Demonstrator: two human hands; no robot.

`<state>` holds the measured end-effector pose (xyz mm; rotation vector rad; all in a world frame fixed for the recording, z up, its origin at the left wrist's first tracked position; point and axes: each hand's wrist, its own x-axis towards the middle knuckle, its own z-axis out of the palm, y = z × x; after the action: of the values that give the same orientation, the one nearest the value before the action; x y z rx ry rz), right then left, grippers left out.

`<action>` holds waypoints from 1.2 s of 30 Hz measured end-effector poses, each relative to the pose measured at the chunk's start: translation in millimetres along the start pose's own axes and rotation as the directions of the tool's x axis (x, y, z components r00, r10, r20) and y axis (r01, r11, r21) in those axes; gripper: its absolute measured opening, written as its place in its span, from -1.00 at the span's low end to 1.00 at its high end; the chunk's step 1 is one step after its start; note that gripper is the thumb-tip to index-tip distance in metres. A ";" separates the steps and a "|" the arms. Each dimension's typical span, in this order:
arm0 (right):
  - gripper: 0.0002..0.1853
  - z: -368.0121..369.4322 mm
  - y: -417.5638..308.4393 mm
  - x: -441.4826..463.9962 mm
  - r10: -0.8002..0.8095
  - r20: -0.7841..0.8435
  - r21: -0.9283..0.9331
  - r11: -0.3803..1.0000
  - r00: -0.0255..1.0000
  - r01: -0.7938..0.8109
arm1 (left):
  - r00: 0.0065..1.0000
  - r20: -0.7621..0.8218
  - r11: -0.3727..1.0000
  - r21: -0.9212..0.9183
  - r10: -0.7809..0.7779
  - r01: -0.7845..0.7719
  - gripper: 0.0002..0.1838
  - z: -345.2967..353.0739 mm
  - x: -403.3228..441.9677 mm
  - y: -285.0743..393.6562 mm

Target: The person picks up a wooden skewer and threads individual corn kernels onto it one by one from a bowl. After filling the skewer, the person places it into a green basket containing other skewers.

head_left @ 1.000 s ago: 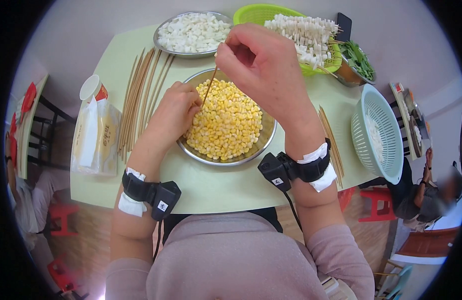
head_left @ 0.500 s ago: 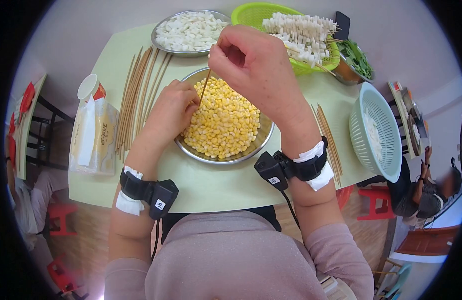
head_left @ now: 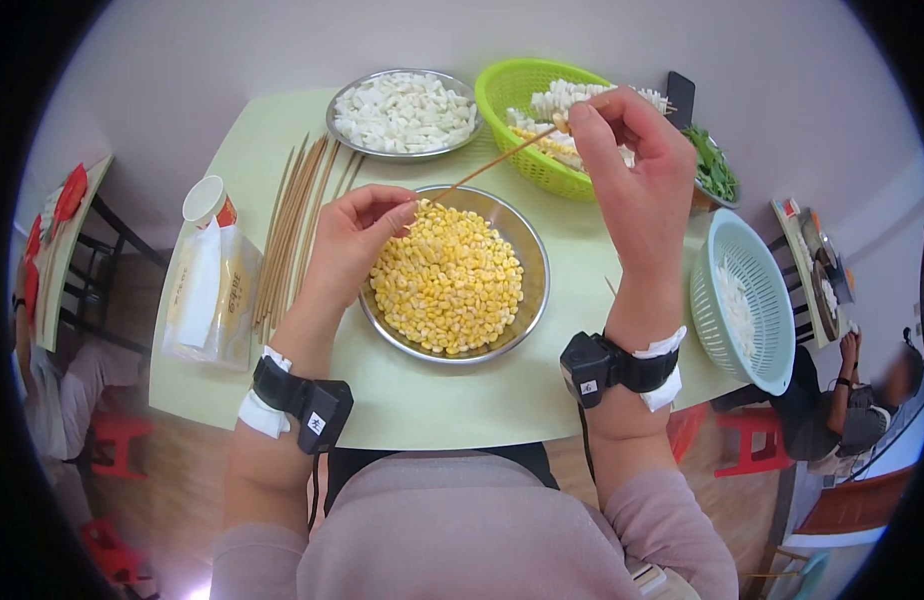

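Observation:
A thin bamboo skewer (head_left: pixel 494 163) slants up to the right between my two hands, above a steel bowl (head_left: pixel 535 300) of yellow corn kernels (head_left: pixel 447 285). My left hand (head_left: pixel 367 235) pinches around its lower end at the bowl's left rim. At the upper end, my right hand (head_left: pixel 637 150) has its thumb and fingers closed, with a pale yellow corn kernel (head_left: pixel 560 122) showing at the fingertips. This hand is in front of a green basket (head_left: pixel 492 90) that holds threaded white skewers (head_left: pixel 572 97).
Loose bamboo skewers (head_left: pixel 292 225) lie left of the bowl. Behind it stands a steel plate of white pieces (head_left: pixel 407 112). A tissue pack (head_left: pixel 212 295) and paper cup (head_left: pixel 210 203) are at left. At right are a pale blue colander (head_left: pixel 747 300), leafy greens (head_left: pixel 717 165) and a phone (head_left: pixel 680 98).
My right hand has moved right, from above the bowl to in front of the green basket. The skewer has tipped from steep to a shallower slant. My left hand still pinches its lower end.

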<state>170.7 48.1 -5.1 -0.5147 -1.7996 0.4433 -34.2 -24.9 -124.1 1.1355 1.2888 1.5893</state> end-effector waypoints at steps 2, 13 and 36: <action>-0.87 -0.7 -1.5 -0.1 -0.019 0.001 0.007 1.000 1.000 0.019 | 1.000 -0.002 1.000 -0.018 -0.008 0.008 -0.78 0.6 0.0 1.2; -0.86 -7.7 -4.8 -2.6 0.039 0.016 0.057 0.998 0.999 -0.040 | 0.997 0.065 0.968 -0.247 -0.036 0.052 -0.80 0.1 0.8 -2.7; -0.91 8.4 -21.3 -8.2 -0.291 0.084 -0.109 0.948 0.953 0.299 | 0.992 -0.023 0.940 -0.324 -0.120 0.106 -0.82 2.1 3.2 -12.4</action>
<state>162.1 25.5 -2.4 -0.3066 -1.9389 0.1461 -32.8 -19.1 -135.6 0.8131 1.0511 1.6713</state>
